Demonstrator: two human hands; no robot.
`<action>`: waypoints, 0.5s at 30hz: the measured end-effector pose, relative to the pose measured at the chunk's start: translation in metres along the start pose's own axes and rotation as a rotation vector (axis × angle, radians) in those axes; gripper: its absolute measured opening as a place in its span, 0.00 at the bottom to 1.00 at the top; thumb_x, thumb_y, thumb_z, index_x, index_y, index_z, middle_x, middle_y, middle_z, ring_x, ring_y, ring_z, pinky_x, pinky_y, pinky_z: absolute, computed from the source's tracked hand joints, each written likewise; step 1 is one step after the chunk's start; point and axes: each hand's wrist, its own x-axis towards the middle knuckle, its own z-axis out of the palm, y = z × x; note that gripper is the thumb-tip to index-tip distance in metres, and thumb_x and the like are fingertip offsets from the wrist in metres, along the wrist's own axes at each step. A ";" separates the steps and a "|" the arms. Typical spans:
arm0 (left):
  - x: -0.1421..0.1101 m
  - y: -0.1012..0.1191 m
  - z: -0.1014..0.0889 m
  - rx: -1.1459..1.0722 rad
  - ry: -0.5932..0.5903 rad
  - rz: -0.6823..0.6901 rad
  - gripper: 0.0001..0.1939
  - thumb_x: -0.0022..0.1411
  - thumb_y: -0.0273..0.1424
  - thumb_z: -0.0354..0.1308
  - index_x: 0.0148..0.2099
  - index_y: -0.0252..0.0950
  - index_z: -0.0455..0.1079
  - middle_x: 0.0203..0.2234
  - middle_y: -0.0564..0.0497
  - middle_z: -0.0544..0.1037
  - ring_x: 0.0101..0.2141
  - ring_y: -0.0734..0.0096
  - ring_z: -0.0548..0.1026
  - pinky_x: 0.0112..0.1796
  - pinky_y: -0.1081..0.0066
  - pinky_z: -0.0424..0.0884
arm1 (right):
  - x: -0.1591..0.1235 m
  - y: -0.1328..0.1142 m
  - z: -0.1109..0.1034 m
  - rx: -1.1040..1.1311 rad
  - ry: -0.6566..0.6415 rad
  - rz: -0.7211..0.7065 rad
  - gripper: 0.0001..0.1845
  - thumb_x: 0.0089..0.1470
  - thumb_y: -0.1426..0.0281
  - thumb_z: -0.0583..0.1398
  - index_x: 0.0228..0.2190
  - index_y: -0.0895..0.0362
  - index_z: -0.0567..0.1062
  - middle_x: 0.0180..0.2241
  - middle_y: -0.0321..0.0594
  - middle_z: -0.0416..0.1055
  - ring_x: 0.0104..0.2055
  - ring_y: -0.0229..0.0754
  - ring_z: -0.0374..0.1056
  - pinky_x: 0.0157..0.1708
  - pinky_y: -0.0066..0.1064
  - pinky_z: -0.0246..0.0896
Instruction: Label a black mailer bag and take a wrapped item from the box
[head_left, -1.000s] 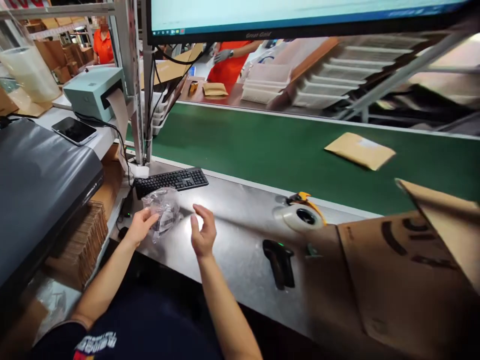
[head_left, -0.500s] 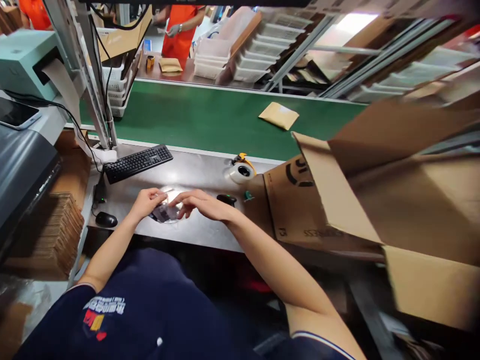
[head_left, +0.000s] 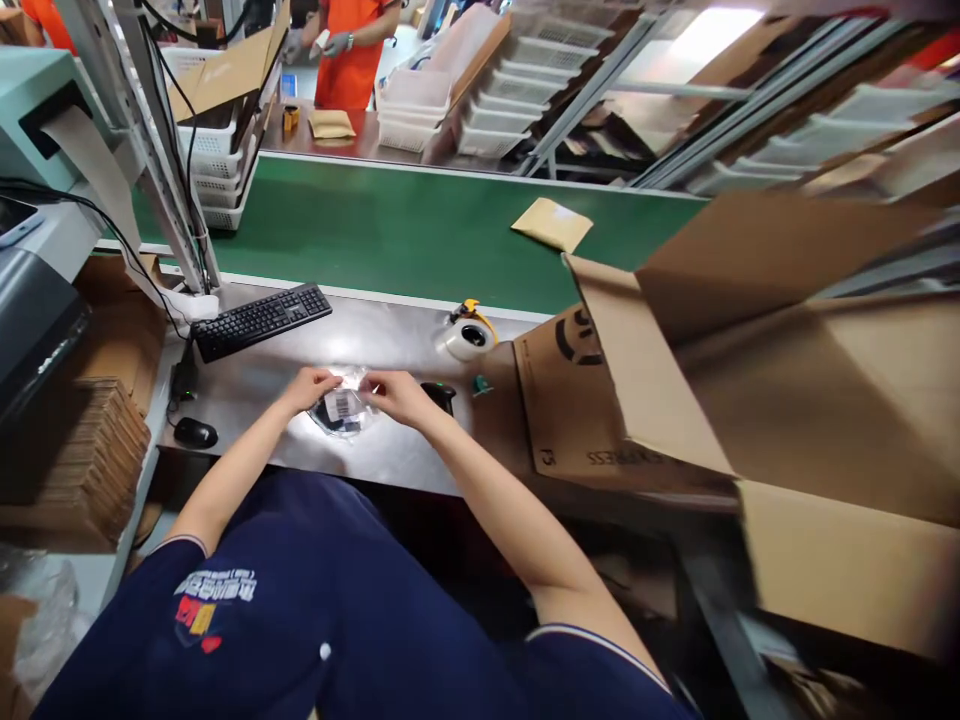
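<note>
While your left hand (head_left: pixel 309 385) and right hand (head_left: pixel 396 395) pinch opposite ends of the small clear plastic bag with a barcode label (head_left: pixel 343 410), it lies flat between them on the steel workbench (head_left: pixel 247 385), long axis left-to-right.

A packing warehouse: a green conveyor belt (head_left: pixel 420 235) carries a padded envelope (head_left: pixel 552 222) past a steel tabletop (head_left: pixel 390 335) with tape dispenser (head_left: pixel 466 333), cardboard box (head_left: pixel 720 370) and label printer (head_left: pixel 34 110).
</note>
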 end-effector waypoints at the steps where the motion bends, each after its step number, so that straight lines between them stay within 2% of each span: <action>1: 0.002 -0.007 -0.001 -0.004 0.008 -0.016 0.29 0.49 0.57 0.67 0.21 0.34 0.70 0.16 0.56 0.65 0.23 0.75 0.60 0.27 0.71 0.54 | -0.001 0.007 0.001 0.046 0.049 0.010 0.02 0.51 0.72 0.63 0.29 0.55 0.78 0.28 0.37 0.78 0.30 0.42 0.71 0.33 0.31 0.59; 5: 0.008 -0.031 -0.007 -0.023 0.039 -0.073 0.31 0.47 0.60 0.67 0.23 0.33 0.71 0.15 0.58 0.62 0.23 0.77 0.57 0.26 0.72 0.51 | 0.001 0.026 0.011 0.349 0.183 -0.019 0.11 0.53 0.59 0.63 0.31 0.54 0.75 0.34 0.41 0.78 0.43 0.47 0.73 0.41 0.36 0.65; 7: 0.012 -0.039 -0.007 -0.029 0.038 -0.094 0.32 0.48 0.60 0.67 0.23 0.33 0.72 0.15 0.58 0.62 0.22 0.77 0.57 0.26 0.72 0.52 | 0.006 0.032 0.018 0.510 0.282 -0.001 0.18 0.53 0.52 0.63 0.31 0.53 0.71 0.32 0.39 0.75 0.38 0.44 0.71 0.39 0.35 0.64; 9: 0.017 -0.044 -0.007 -0.030 0.034 -0.111 0.32 0.48 0.61 0.65 0.24 0.33 0.73 0.15 0.57 0.64 0.22 0.76 0.59 0.27 0.72 0.54 | 0.011 0.038 0.026 0.589 0.379 0.061 0.22 0.52 0.47 0.62 0.32 0.52 0.68 0.26 0.34 0.69 0.29 0.39 0.65 0.32 0.32 0.59; 13: 0.033 -0.048 -0.004 -0.008 0.010 -0.128 0.33 0.48 0.61 0.65 0.28 0.32 0.76 0.17 0.55 0.68 0.23 0.75 0.61 0.28 0.72 0.57 | 0.019 0.052 0.037 0.505 0.428 0.138 0.24 0.52 0.45 0.61 0.33 0.52 0.67 0.20 0.28 0.60 0.23 0.37 0.56 0.26 0.31 0.50; 15: 0.041 -0.049 -0.002 0.021 0.003 -0.131 0.32 0.47 0.60 0.66 0.27 0.32 0.76 0.17 0.56 0.68 0.23 0.75 0.62 0.28 0.72 0.57 | 0.022 0.061 0.036 0.483 0.507 0.160 0.25 0.52 0.43 0.60 0.34 0.52 0.66 0.20 0.28 0.58 0.22 0.37 0.54 0.25 0.31 0.49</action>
